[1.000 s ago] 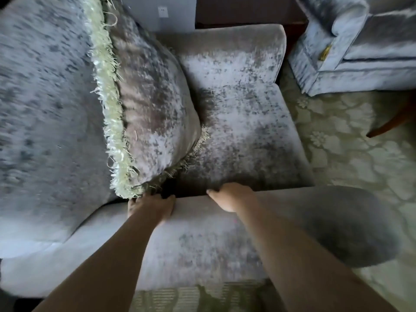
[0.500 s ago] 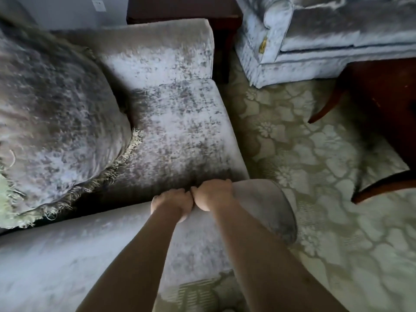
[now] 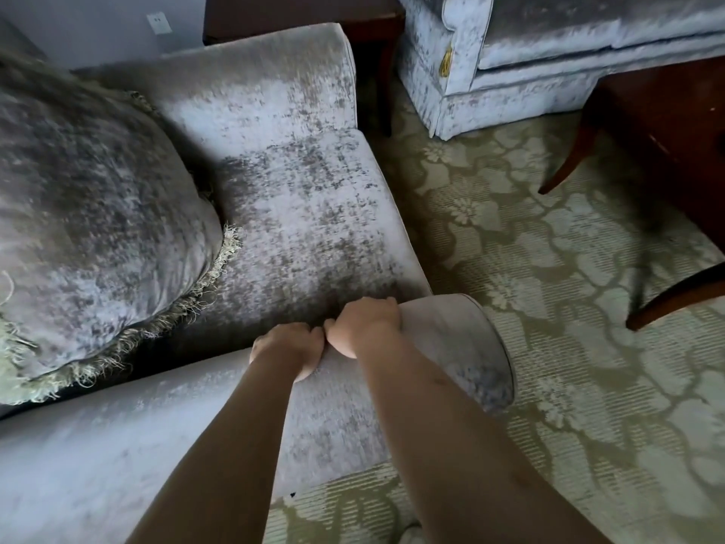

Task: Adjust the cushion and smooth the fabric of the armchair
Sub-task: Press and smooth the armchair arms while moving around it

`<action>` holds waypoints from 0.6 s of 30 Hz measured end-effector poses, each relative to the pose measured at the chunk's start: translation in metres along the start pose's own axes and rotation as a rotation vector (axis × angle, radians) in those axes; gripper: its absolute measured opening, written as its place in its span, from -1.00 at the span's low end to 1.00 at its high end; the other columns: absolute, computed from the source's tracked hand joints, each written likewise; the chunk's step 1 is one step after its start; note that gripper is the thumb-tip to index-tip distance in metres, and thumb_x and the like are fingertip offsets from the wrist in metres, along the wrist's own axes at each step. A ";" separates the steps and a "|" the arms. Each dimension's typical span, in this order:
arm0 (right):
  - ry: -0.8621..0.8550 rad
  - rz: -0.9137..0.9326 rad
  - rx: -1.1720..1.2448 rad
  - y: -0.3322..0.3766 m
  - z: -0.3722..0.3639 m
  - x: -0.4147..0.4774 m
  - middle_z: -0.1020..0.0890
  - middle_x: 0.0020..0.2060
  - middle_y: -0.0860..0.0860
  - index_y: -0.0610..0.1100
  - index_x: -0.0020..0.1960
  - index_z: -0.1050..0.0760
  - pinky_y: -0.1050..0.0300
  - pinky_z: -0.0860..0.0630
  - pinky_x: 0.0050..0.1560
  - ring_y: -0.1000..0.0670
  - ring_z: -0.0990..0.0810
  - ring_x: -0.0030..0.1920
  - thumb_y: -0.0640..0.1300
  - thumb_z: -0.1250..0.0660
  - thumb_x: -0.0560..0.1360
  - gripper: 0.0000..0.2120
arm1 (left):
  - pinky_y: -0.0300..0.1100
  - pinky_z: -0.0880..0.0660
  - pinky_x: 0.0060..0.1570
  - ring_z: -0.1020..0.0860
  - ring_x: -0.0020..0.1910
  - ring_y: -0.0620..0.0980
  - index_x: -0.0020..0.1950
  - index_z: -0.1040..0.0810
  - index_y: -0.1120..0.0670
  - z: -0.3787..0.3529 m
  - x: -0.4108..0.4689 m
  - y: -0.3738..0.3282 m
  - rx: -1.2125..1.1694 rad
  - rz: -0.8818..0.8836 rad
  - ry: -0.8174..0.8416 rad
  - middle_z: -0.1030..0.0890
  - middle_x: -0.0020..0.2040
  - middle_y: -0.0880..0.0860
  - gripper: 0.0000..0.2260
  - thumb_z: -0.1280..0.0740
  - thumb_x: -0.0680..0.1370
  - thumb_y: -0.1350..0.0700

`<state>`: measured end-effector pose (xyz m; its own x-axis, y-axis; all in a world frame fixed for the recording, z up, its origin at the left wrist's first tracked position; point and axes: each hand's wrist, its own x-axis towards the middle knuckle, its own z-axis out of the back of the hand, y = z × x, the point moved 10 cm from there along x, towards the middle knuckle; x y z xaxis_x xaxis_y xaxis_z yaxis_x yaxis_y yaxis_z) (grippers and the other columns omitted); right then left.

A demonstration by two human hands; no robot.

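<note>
Head view, left hand [image 3: 288, 345] and right hand [image 3: 363, 321] touching, fingers curled over armchair [image 3: 298, 214] arm, no legible writing.

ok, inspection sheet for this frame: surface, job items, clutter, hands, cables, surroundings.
Surface: grey mottled velvet armchair seat, bare and fairly flat.
Job's things: large grey velvet cushion with pale fringed edge leaning at the seat's back end; near rolled armrest under both hands.
Clutter: nothing seen on the seat.
Grippers: left hand and right hand side by side, touching, fingers curled over the armrest's inner edge toward the seat.
Cables: nothing seen; white wall socket with nothing plugged in.
Surroundings: pale green floral carpet; matching grey velvet sofa beyond; dark wooden table legs at right.
</note>
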<state>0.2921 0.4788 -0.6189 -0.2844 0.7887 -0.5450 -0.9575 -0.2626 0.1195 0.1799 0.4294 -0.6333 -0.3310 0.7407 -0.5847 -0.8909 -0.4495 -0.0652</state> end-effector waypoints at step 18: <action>-0.010 0.062 -0.020 0.021 0.005 -0.041 -0.25 0.45 -0.19 -0.22 0.47 -0.16 -0.17 0.03 0.45 -0.18 -0.15 0.45 0.07 0.08 0.62 -0.47 | -0.03 0.11 0.47 0.08 0.53 0.02 0.54 0.10 0.11 0.005 -0.046 0.010 0.024 0.040 -0.126 0.02 0.57 0.06 -0.44 0.14 0.62 -0.13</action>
<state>0.2836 0.4444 -0.5898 -0.3441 0.7760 -0.5285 -0.9367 -0.3226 0.1362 0.1845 0.3934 -0.6031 -0.4016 0.7798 -0.4803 -0.8827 -0.4693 -0.0238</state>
